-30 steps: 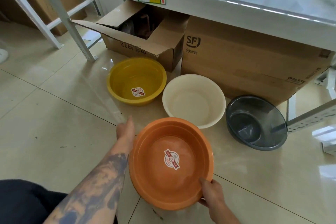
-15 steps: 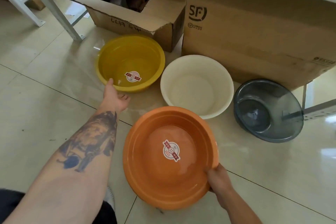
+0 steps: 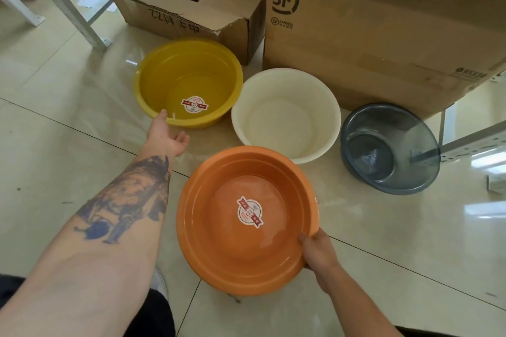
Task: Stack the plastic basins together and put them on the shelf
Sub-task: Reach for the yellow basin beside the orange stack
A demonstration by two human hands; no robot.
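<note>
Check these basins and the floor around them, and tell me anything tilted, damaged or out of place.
The grey basin sits tilted on the floor, leaning toward the shelf leg, while the yellow basin and white basin sit level. No spill or crack shows.

Plastic basins: four in total. One yellow basin upper centre, one cream basin at centre, one grey basin at right, one orange basin lower centre. Cardboard boxes: one open box top centre, one closed box upper right. Hands: two.
</note>
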